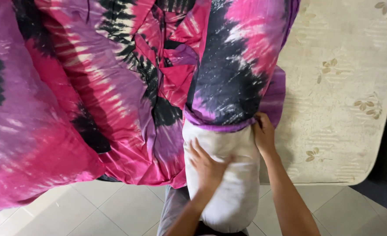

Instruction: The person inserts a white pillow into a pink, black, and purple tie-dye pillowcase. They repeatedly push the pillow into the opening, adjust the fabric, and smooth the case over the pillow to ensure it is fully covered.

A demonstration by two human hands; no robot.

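Observation:
A white pillow (pixel 228 183) stands on end in front of me, its upper part inside a pink, purple and black tie-dye pillowcase (pixel 235 65). My left hand (pixel 207 166) lies flat on the pillow's bare white front, fingers spread. At the pillow's right side, my right hand (pixel 263 131) pinches the purple hem of the pillowcase.
A large tie-dye sheet (pixel 71 96) in the same colours covers the left part of the bed. The bare cream mattress (pixel 338 87) with a leaf pattern shows at the right. Pale floor tiles (pixel 115 209) lie below the bed's edge.

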